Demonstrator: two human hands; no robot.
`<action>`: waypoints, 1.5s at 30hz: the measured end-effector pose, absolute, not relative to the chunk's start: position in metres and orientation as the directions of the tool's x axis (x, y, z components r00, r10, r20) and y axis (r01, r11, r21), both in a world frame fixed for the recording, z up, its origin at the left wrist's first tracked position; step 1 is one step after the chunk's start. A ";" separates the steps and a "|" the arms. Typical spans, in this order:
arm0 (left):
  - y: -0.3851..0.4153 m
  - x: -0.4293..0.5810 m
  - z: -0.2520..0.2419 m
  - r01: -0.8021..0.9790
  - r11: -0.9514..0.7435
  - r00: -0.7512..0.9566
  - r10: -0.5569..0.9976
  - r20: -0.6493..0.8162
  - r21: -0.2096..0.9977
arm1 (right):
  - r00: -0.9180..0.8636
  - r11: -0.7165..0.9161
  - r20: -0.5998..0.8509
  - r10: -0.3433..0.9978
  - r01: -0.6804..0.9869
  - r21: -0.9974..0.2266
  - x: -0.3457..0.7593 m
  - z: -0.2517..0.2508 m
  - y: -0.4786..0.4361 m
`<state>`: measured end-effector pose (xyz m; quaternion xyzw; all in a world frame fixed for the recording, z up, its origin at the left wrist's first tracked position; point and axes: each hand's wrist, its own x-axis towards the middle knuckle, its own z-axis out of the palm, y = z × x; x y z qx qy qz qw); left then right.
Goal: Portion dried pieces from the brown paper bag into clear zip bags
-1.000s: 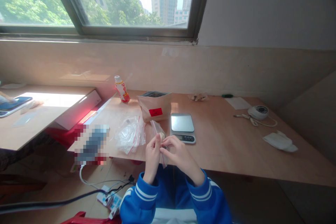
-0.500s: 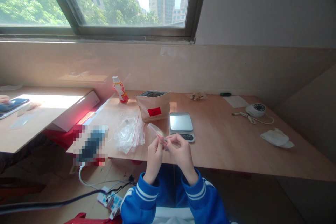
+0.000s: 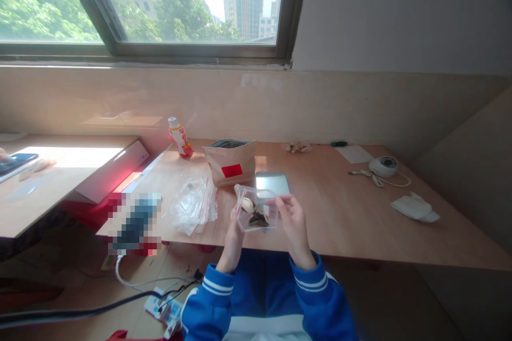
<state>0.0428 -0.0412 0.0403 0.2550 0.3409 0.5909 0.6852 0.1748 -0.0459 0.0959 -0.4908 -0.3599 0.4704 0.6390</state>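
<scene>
Between my hands a small clear zip bag is spread out, with a pale round piece and dark dried pieces inside. My left hand grips its left side, the fingers partly behind the plastic. The thumb and fingers of my right hand pinch its upper right edge. Behind the bag lies a kitchen scale, its front part covered by the bag. A brown paper pouch with a red label stands with its top open, left of the scale. More clear bags with red strips lie in a pile left of my left hand.
A red and white bottle stands at the back left, near a blurred phone-like object. Dried pieces on plastic, paper, a white fan-like device and white cloth lie farther right. Another person's hand shows far left.
The small bag has gone from bunched between my fingertips to spread flat, showing its contents. My hands have moved apart, the right one to the right. The view has shifted slightly.
</scene>
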 end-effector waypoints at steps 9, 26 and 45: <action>-0.036 0.049 0.028 -0.698 0.282 0.113 0.951 -0.287 0.659 | 0.514 0.160 0.206 0.833 0.133 -0.978 0.150 0.078 -0.054; 0.000 0.030 0.001 -0.791 0.254 0.167 0.965 -0.202 0.557 | -0.361 0.412 0.209 0.909 0.700 -0.584 0.128 0.081 0.011; 0.007 0.029 0.001 -0.791 0.273 0.173 0.958 -0.227 0.548 | -0.327 0.385 0.253 0.910 0.447 -0.808 0.144 0.091 0.011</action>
